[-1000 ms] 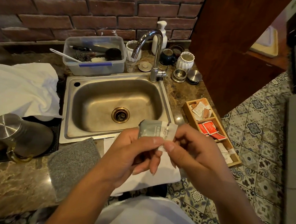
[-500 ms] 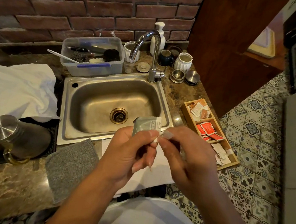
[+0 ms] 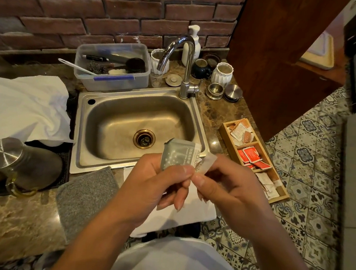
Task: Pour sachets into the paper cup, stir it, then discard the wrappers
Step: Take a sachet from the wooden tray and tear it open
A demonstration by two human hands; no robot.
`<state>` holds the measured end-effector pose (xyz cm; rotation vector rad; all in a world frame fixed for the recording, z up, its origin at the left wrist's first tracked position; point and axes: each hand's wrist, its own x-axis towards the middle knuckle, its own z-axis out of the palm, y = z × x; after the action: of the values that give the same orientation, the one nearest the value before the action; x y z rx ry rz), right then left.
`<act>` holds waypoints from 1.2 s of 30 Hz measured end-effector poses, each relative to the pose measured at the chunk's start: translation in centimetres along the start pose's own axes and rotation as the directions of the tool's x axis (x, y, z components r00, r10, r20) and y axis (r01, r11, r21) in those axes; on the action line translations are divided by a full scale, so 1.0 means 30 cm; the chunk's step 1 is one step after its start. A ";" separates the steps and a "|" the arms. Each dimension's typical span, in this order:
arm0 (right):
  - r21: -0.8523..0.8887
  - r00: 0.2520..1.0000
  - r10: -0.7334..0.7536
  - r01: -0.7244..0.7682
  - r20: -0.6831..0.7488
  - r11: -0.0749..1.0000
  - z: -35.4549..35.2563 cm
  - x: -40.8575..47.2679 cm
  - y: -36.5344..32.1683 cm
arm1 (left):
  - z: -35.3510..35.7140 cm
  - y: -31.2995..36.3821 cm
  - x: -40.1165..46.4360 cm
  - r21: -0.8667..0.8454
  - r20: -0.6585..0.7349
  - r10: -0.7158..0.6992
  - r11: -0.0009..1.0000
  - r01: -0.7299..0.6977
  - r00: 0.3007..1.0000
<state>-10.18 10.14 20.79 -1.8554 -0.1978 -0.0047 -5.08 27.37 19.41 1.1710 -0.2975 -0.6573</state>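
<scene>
A grey-green sachet (image 3: pixel 178 154) with white print is held in front of the sink's near edge. My left hand (image 3: pixel 157 183) pinches its lower left part between thumb and fingers. My right hand (image 3: pixel 230 190) pinches its right edge, where a pale strip (image 3: pixel 208 162) bends away from the packet. A wooden sachet box (image 3: pixel 255 157) lies on the counter to the right, with white, orange and red sachets in separate compartments. No paper cup shows in this view.
A steel sink (image 3: pixel 138 129) with tap (image 3: pixel 180 59) fills the centre. Behind stand a plastic tub of utensils (image 3: pixel 111 67), white ribbed cups and a soap pump. At left lie a white cloth (image 3: pixel 21 106), a steel-lidded jug (image 3: pixel 22 161) and a grey mat (image 3: pixel 86 198).
Both hands and the sachet have shifted slightly left and down in view. The right-hand strip of the sachet has bent further away from the packet.
</scene>
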 end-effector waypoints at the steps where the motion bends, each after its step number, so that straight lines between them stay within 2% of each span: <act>1: -0.124 0.997 -0.077 0.072 -0.032 0.990 0.004 0.001 0.007 | 0.002 -0.004 0.003 -0.012 -0.027 -0.014 1.000 0.014 1.000; 3: -0.462 0.954 -0.286 0.217 -0.084 0.860 0.019 0.004 0.031 | 0.005 -0.014 0.011 -0.075 -0.089 -0.060 0.996 0.053 0.994; 5: -0.618 0.905 -0.404 0.243 -0.134 0.748 0.048 0.004 0.062 | 0.007 -0.025 0.020 -0.161 -0.105 -0.097 0.984 0.079 0.990; 8: -0.603 0.861 -0.452 0.238 -0.231 0.761 0.072 -0.006 0.098 | 0.013 -0.042 0.028 -0.306 -0.063 -0.146 0.945 0.120 0.987; 13: -0.591 0.819 -0.487 0.239 -0.304 0.771 0.089 -0.007 0.133 | 0.022 -0.070 0.047 -0.495 -0.008 -0.228 0.847 0.195 0.974; 14: -0.556 0.813 -0.457 0.205 -0.361 0.806 0.092 -0.008 0.125 | 0.020 -0.073 0.053 -0.525 -0.020 -0.236 0.830 0.191 0.972; 15: -0.449 0.804 -0.359 0.131 -0.474 0.884 0.092 -0.010 0.116 | 0.016 -0.075 0.057 -0.543 -0.044 -0.239 0.821 0.178 0.970; 16: -0.249 0.794 -0.178 0.035 -0.582 0.968 0.079 -0.006 0.102 | 0.007 -0.075 0.058 -0.545 -0.071 -0.234 0.823 0.159 0.970; 17: 0.052 0.789 0.073 -0.052 -0.610 0.997 0.057 0.003 0.088 | -0.002 -0.073 0.058 -0.534 -0.085 -0.219 0.834 0.141 0.972; 18: 0.334 0.792 0.299 -0.128 -0.533 0.934 0.028 0.010 0.091 | -0.009 -0.071 0.055 -0.517 -0.081 -0.199 0.846 0.130 0.977; 19: 0.507 0.809 0.431 -0.196 -0.400 0.839 -0.001 0.010 0.102 | -0.015 -0.069 0.052 -0.502 -0.062 -0.183 0.855 0.128 0.981; 20: 0.560 0.824 0.481 -0.256 -0.299 0.788 -0.029 0.005 0.127 | -0.018 -0.068 0.049 -0.489 -0.039 -0.175 0.862 0.134 0.984; 23: 0.415 0.830 0.519 -0.407 -0.204 0.813 -0.076 -0.022 0.228 | -0.020 -0.071 0.049 -0.467 0.008 -0.175 0.870 0.158 0.985; 26: 0.259 0.778 0.605 -0.558 -0.169 0.789 -0.095 -0.056 0.363 | -0.024 -0.088 0.058 -0.487 0.026 -0.180 0.857 0.170 0.983; 28: 0.156 0.691 0.704 -0.686 -0.164 0.710 -0.091 -0.082 0.473 | -0.030 -0.108 0.063 -0.505 0.038 -0.190 0.844 0.183 0.981; 32: 0.056 0.470 0.868 -0.874 -0.162 0.483 -0.040 -0.138 0.696 | -0.042 -0.157 0.073 -0.532 0.048 -0.244 0.815 0.231 0.969; 34: 0.004 0.411 0.887 -0.907 -0.210 0.422 -0.026 -0.148 0.782 | -0.049 -0.177 0.078 -0.556 0.044 -0.268 0.794 0.247 0.962; 36: -0.054 0.400 0.877 -0.915 -0.266 0.401 -0.024 -0.145 0.839 | -0.053 -0.198 0.081 -0.570 0.045 -0.294 0.777 0.266 0.955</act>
<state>-10.91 1.93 -3.39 -1.9148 1.0444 0.5820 -4.25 25.68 13.06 0.6446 0.1249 -0.9049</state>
